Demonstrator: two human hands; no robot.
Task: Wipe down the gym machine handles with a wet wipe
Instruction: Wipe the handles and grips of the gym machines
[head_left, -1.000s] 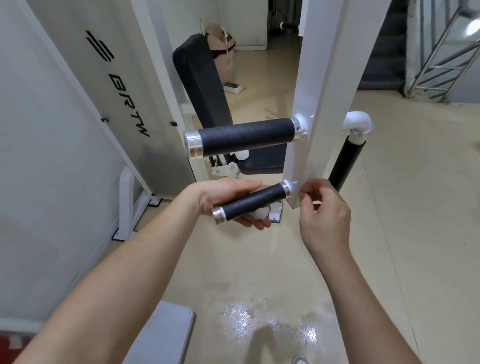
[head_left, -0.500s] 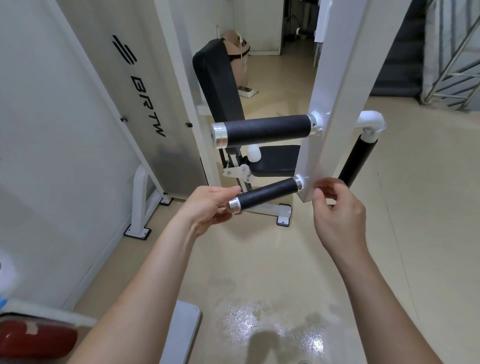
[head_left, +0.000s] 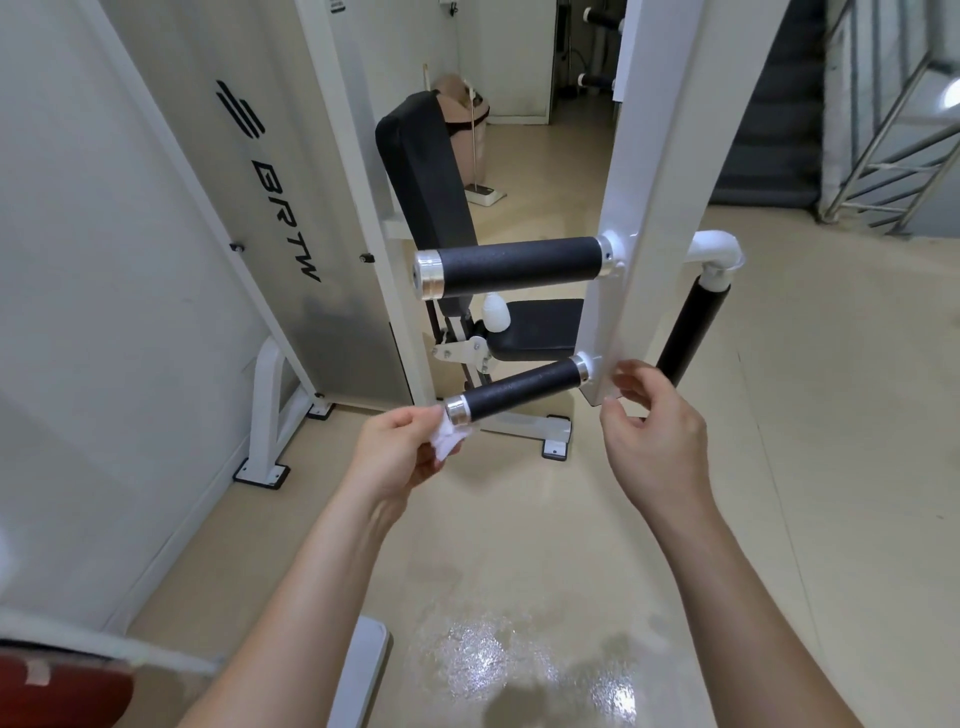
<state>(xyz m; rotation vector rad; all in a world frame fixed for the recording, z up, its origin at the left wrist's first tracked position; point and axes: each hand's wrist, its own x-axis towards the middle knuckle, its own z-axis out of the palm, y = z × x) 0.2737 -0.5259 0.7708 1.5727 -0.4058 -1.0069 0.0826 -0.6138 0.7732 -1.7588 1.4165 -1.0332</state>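
Wipe (head_left: 448, 442) in left hand (head_left: 397, 452), at handle (head_left: 519, 391)

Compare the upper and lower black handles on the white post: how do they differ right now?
The upper handle looks thicker and longer than the lower handle. The upper handle sits about level; the lower handle slopes down toward its free end. Nothing touches the upper handle; the left hand holds the wet wipe at the lower handle's end cap. Both have black grips with silver caps.

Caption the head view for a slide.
Left hand holds a wipe at the lower handle's chrome end; right hand beside the post.
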